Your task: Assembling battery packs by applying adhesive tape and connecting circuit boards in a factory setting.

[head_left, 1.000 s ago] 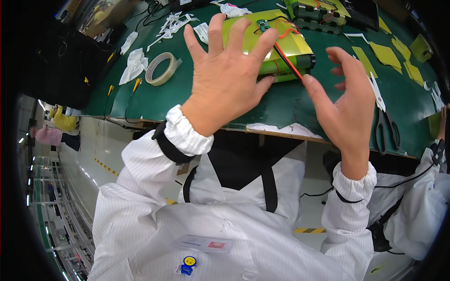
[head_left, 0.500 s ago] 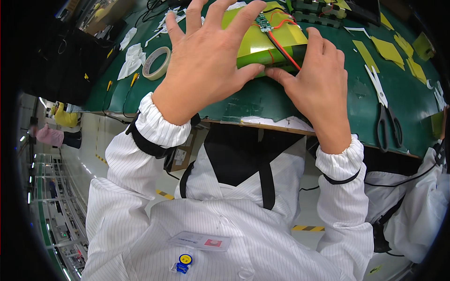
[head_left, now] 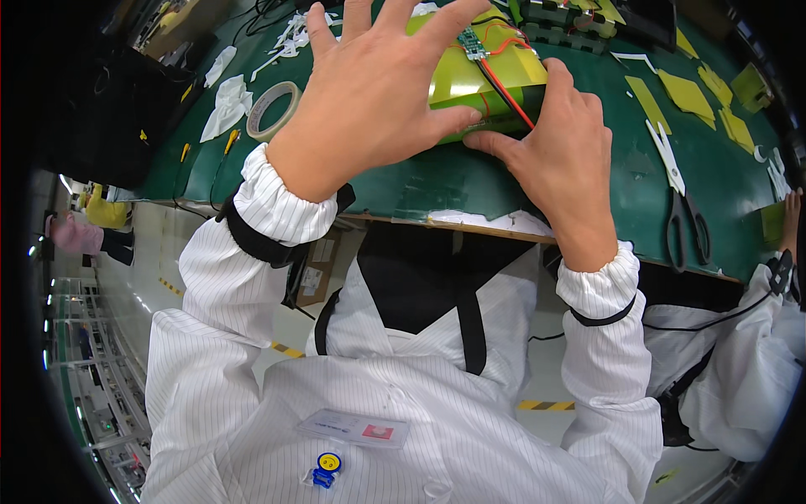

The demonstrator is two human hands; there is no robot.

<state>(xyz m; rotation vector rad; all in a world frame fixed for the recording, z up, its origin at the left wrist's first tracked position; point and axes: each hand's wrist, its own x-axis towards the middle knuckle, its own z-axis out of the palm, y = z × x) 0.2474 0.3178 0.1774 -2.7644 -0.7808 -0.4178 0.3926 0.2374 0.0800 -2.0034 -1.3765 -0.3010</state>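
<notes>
A battery pack (head_left: 453, 82) wrapped in yellow-green sheet lies at the table's near edge, between my hands. On its top sits a small green circuit board (head_left: 473, 44) with thin red and black wires; a thicker red-and-black wire pair (head_left: 506, 94) runs down toward my right hand. My left hand (head_left: 378, 97) grips the pack's left part, fingers spread over it and the thumb against its near side. Around the right end curls my right hand (head_left: 561, 143), its thumb at the lower near edge, just below the left thumb. My palms hide both ends of the pack.
Left on the green table (head_left: 403, 185) are a tape roll (head_left: 274, 111), crumpled white paper (head_left: 227, 109) and yellow-tipped leads (head_left: 231, 141). Scissors (head_left: 676, 189) and yellow sheets (head_left: 687, 92) lie right. More cells (head_left: 571, 21) stand behind. Another person's hand (head_left: 792, 220) shows at far right.
My thumbs have shifted: the left one now rests higher on the pack's near side, the right one below it. The view has moved slightly. The other person's hand has come into view.
</notes>
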